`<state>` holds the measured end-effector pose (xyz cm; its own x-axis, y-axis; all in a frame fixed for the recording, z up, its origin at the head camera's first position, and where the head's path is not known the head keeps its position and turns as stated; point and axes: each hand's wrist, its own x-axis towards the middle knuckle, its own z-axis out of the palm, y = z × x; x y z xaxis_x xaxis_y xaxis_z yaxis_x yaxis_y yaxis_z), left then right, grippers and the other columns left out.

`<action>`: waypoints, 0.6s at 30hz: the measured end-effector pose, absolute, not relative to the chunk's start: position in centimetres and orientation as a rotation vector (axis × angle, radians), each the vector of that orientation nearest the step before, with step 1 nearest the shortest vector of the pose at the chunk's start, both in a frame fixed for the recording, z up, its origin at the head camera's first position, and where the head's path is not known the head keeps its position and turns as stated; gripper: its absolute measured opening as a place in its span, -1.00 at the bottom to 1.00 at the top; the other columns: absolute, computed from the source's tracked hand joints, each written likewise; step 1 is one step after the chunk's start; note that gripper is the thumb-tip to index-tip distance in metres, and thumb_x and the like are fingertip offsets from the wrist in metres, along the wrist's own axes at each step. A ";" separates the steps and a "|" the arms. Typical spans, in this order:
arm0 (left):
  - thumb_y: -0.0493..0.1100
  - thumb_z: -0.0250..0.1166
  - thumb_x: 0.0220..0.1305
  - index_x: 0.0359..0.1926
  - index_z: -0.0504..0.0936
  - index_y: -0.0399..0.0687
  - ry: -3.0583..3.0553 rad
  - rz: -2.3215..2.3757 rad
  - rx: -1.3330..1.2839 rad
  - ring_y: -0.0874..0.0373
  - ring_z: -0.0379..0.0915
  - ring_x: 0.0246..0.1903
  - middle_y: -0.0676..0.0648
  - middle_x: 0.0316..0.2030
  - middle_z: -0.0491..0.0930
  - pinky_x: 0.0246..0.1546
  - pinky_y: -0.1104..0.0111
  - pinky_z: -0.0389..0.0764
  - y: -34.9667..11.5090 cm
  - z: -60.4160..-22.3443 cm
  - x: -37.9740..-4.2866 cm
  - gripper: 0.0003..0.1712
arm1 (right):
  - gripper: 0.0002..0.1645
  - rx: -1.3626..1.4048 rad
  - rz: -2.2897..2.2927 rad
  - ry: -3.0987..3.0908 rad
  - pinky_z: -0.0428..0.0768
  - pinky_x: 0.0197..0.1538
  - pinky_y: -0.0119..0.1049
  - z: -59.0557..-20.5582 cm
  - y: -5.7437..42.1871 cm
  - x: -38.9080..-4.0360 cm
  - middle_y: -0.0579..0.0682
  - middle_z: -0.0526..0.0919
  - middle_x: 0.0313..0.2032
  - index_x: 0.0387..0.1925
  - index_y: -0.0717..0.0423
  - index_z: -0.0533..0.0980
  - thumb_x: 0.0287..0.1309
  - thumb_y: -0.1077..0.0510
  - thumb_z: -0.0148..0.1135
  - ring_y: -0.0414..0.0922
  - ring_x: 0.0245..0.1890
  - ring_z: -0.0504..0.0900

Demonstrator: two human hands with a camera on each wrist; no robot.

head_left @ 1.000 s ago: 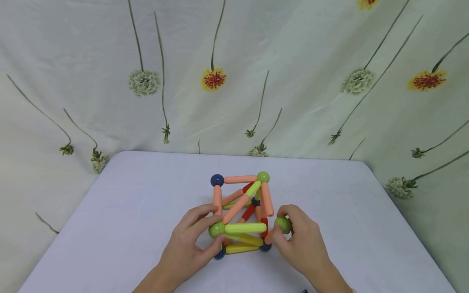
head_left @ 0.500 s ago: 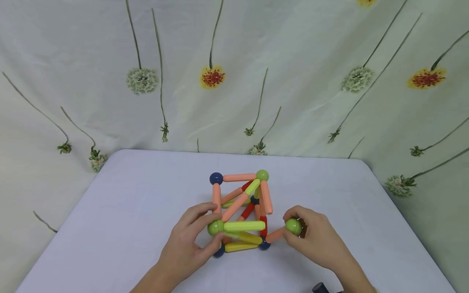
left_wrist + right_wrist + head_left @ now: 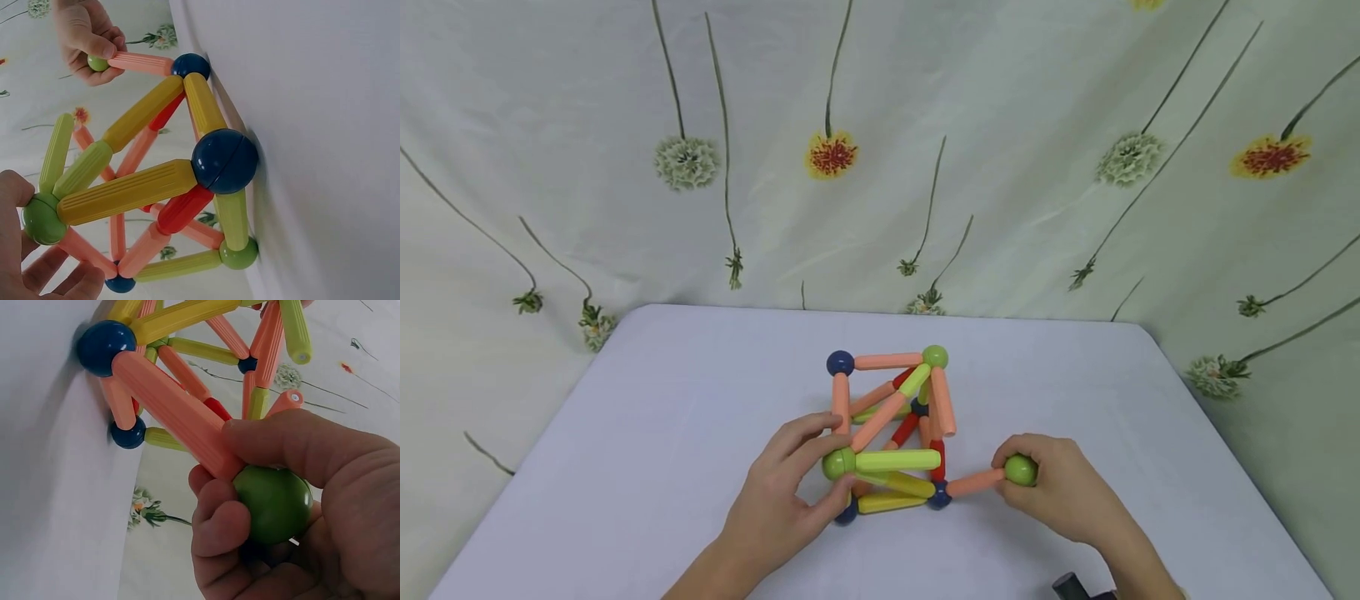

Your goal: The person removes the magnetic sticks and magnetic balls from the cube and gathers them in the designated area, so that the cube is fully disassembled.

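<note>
A frame of magnetic sticks and balls stands on the table, with dark blue balls such as the lower front right one (image 3: 938,495). My left hand (image 3: 782,492) pinches the green ball (image 3: 44,219) at its upper front left corner. A yellow-green stick (image 3: 898,461) runs rightward from that ball, its far end free. My right hand (image 3: 1067,487) grips an orange stick (image 3: 181,412) near its outer end, thumb on top and fingers beneath. On that end sits another green ball (image 3: 273,503), cupped in the hand. The stick's other end touches the lower blue ball, and it slants slightly upward.
A second orange stick (image 3: 943,402) hangs from the top rear green ball (image 3: 936,357) with a free lower end. A dark cylindrical object (image 3: 1070,587) shows by the right forearm. Behind the white table (image 3: 647,400) hangs a flowered cloth (image 3: 1015,167).
My right hand has moved right with the green ball, and the orange stick has swung outward from the frame. The left hand stays on its ball.
</note>
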<state>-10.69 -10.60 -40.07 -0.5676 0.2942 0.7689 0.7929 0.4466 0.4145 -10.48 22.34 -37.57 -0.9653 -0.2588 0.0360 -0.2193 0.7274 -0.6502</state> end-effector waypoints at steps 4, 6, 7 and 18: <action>0.05 0.29 0.27 -0.01 0.63 -0.05 -2.107 -1.049 -0.905 0.01 0.43 0.07 -0.11 0.08 0.50 0.13 0.50 0.38 -10.5 -40.0 -10.7 -0.63 | -0.76 -0.353 -1.164 2.816 0.47 -0.51 -0.36 -38.5 23.2 -10.9 -0.16 0.55 -0.50 -0.42 -0.13 0.60 -0.07 0.28 0.43 -0.17 -0.53 0.45; 0.03 0.32 0.25 0.00 0.63 -0.05 -2.122 -1.051 -0.904 0.01 0.43 0.07 -0.11 0.08 0.50 0.14 0.53 0.36 -10.5 -40.0 -10.6 -0.63 | -0.80 -0.304 -1.199 2.776 0.46 -0.52 -0.35 -38.9 23.7 -11.2 -0.12 0.56 -0.48 -0.40 -0.11 0.61 -0.05 0.25 0.43 -0.15 -0.53 0.45; 0.02 0.33 0.25 0.00 0.63 -0.05 -2.127 -1.053 -0.904 0.00 0.43 0.07 -0.11 0.08 0.50 0.15 0.53 0.35 -10.5 -39.9 -10.6 -0.63 | -0.82 -0.278 -1.211 2.756 0.46 -0.52 -0.34 -39.1 23.9 -11.4 -0.10 0.56 -0.48 -0.40 -0.10 0.61 -0.04 0.23 0.44 -0.14 -0.53 0.45; -0.04 0.38 0.19 0.00 0.63 -0.04 -2.168 -1.053 -0.888 0.02 0.42 0.08 -0.09 0.09 0.49 0.15 0.55 0.34 -10.6 -39.9 -10.5 -0.63 | -0.75 -0.104 -1.516 2.413 0.54 -0.38 -0.25 -41.7 25.8 -13.1 0.13 0.56 -0.31 -0.23 0.18 0.58 -0.01 0.27 0.40 0.00 -0.37 0.48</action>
<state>-10.55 -10.55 -39.90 -0.6206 0.3148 0.7181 0.7591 0.4708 0.4496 -13.05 25.82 -41.72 -0.9557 -0.2123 -0.2039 0.0916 0.4438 -0.8914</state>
